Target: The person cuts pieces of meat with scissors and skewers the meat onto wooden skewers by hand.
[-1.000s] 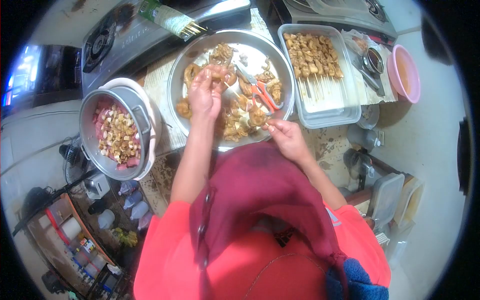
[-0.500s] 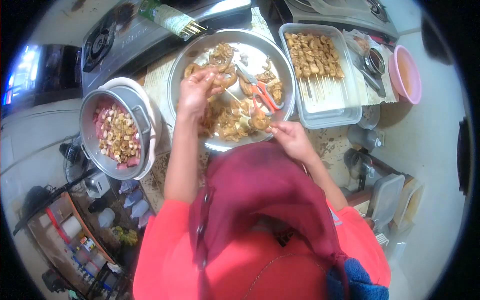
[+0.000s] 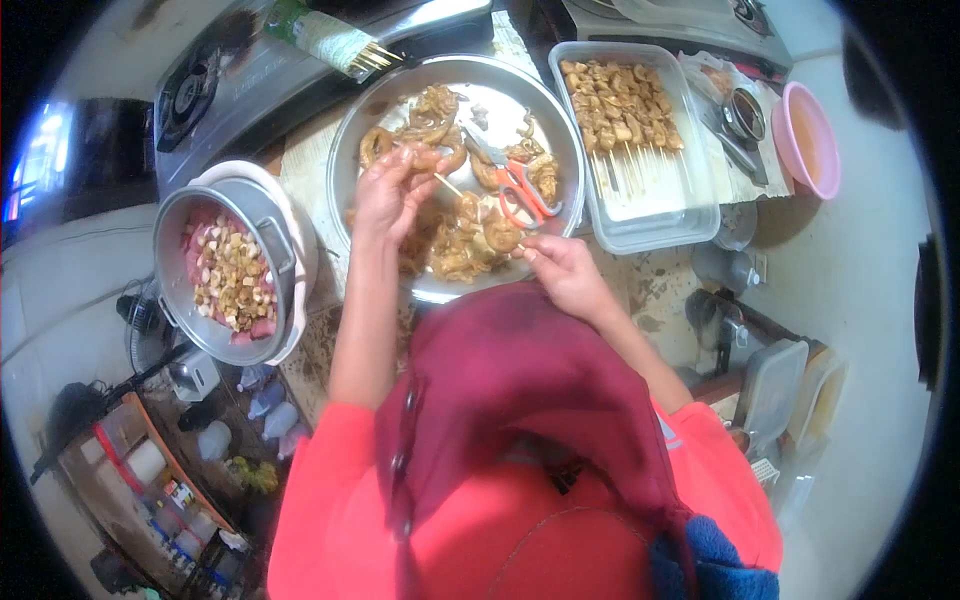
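Moderate light. Glare on wide, round silver metal tray (image 3: 505,104); bluish-white glow (image 3: 42,150) far left of it. Fisheye bowing, black corners.

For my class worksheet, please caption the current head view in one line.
Right hand holding a skewer, left hand near its tip, above a round metal pan holding orange-handled scissors.

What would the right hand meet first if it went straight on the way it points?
Beyond the skewer it holds, the right hand would probably meet the loose brown pieces in the round pan first. Its height above them is unclear, so it might pass over.
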